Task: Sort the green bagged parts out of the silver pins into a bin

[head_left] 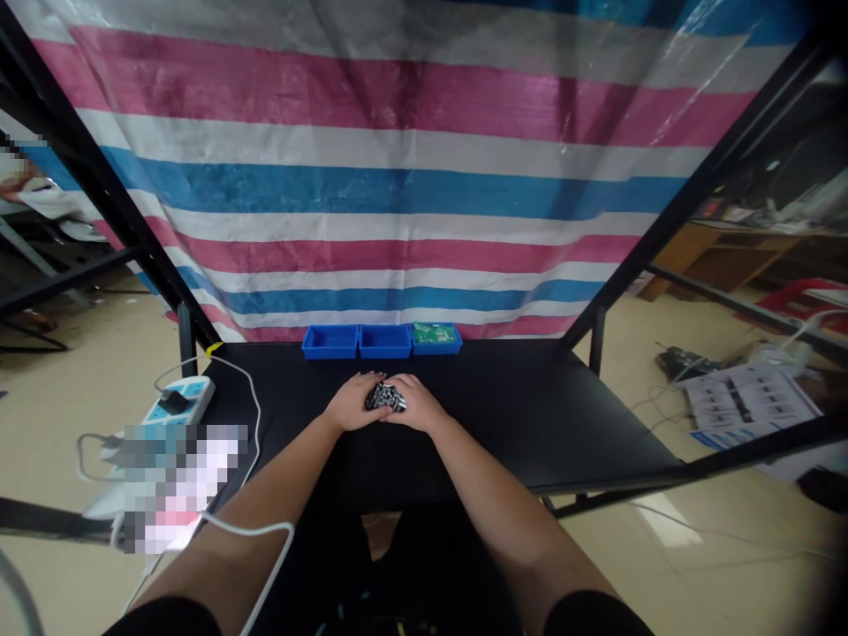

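Observation:
My left hand [353, 405] and my right hand [414, 403] rest side by side on the black table [517, 415], cupped around a small heap of dark grey and black parts [385, 397]. The fingers of both hands curl in against the heap from either side. The parts are too small to name. Behind the hands, at the table's far edge, stand three blue bins in a row: the left bin [329, 342], the middle bin [385, 341], and the right bin [436, 337], which holds green pieces.
A striped pink, blue and white tarpaulin [397, 177] hangs behind the table inside a black metal frame [669, 221]. A white power strip [177, 399] with a plug and white cables lies at the left. Papers and clutter lie on the floor at the right.

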Action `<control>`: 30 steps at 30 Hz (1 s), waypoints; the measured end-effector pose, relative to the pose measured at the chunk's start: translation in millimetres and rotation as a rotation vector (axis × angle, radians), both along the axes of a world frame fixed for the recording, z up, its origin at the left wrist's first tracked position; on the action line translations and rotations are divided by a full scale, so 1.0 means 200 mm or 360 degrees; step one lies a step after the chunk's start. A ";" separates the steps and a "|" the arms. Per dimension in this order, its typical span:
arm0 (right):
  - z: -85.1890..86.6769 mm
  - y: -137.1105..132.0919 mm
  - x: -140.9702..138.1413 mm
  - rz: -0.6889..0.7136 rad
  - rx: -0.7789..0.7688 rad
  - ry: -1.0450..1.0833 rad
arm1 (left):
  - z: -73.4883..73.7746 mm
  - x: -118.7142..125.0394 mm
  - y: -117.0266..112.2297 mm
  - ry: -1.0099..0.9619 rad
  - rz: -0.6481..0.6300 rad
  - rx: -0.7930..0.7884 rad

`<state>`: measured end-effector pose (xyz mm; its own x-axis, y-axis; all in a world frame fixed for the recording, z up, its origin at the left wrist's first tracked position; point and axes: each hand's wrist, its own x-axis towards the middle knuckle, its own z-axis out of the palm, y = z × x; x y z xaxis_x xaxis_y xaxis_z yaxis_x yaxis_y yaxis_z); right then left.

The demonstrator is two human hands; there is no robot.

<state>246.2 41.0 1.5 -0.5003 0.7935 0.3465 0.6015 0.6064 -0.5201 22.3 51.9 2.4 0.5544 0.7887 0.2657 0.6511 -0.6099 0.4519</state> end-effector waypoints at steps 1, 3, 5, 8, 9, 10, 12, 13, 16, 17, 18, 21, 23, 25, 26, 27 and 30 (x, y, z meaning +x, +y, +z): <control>0.00 0.00 0.00 -0.0015 0.0001 -0.0009 | 0.00 0.00 0.00 0.0008 -0.0016 -0.0007; 0.00 0.00 0.00 -0.0035 -0.0005 -0.0038 | 0.01 0.00 0.00 0.0020 -0.0055 -0.0019; -0.01 0.00 0.00 -0.0037 -0.0020 -0.0070 | 0.01 0.00 0.00 0.0022 -0.0093 -0.0028; -0.01 0.01 -0.01 -0.0030 -0.0016 -0.0075 | 0.00 0.00 0.01 0.0014 -0.0123 -0.0043; -0.01 0.01 -0.01 -0.0031 -0.0008 -0.0064 | -0.01 -0.01 0.01 0.0005 -0.0125 -0.0048; -0.01 0.01 -0.02 -0.0029 0.0004 -0.0050 | -0.01 -0.01 0.02 -0.0008 -0.0126 -0.0053; 0.01 0.00 -0.02 -0.0024 0.0026 -0.0029 | -0.02 -0.01 0.02 -0.0045 -0.0121 -0.0062; 0.01 0.00 -0.03 -0.0024 0.0033 -0.0023 | -0.02 -0.01 0.02 -0.0066 -0.0119 -0.0064; 0.03 -0.01 -0.03 -0.0042 0.0046 -0.0018 | -0.03 -0.01 0.02 -0.0126 -0.0102 -0.0056; 0.03 -0.01 -0.03 -0.0047 0.0048 -0.0018 | -0.03 -0.01 0.02 -0.0142 -0.0088 -0.0052; 0.02 -0.01 -0.03 -0.0049 0.0049 -0.0014 | -0.03 -0.01 0.02 -0.0153 -0.0073 -0.0049; 0.01 -0.01 -0.03 -0.0049 0.0057 -0.0003 | -0.03 -0.01 0.02 -0.0167 -0.0053 -0.0046; 0.01 -0.01 -0.03 -0.0059 0.0057 -0.0002 | -0.04 -0.01 0.02 -0.0169 -0.0060 -0.0039; 0.01 -0.01 -0.03 -0.0089 0.0050 0.0000 | -0.04 -0.01 0.02 -0.0168 -0.0048 -0.0030; 0.01 -0.01 -0.03 -0.0114 0.0050 0.0008 | -0.03 -0.01 0.02 -0.0164 -0.0038 -0.0028; 0.01 -0.02 -0.03 -0.0147 0.0057 0.0022 | -0.03 -0.01 0.02 -0.0158 -0.0029 -0.0028; 0.01 -0.02 -0.02 -0.0299 0.0142 0.0109 | -0.02 -0.01 0.02 -0.0140 -0.0021 -0.0045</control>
<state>242.8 37.6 3.5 -0.3197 0.8351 0.4476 0.6735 0.5326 -0.5127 19.6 55.3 -2.6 0.5404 0.7892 0.2916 0.6000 -0.6045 0.5240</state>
